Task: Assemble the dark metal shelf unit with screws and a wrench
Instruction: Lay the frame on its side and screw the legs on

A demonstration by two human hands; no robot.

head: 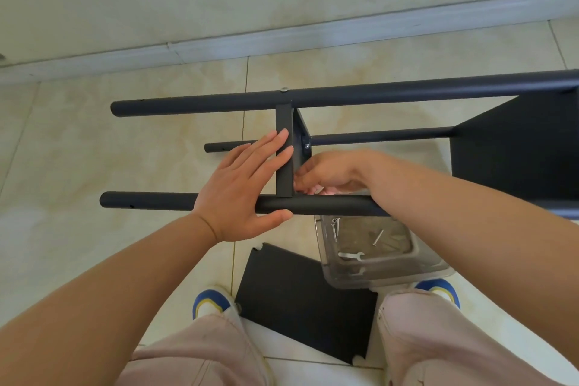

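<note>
I see my right hand [326, 174] curled at the shelf panel's [284, 150] near corner, contents hidden; the near leg tube [313, 205] runs nine-to-three beneath. My left hand [241, 188] presses flat.

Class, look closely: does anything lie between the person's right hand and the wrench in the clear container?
Yes. The near tube of the frame crosses between the right hand and the wrench in the clear container.

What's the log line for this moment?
left hand: flat on shelf | right hand: behind shelf, fingers hidden | wrench: in tub
</note>
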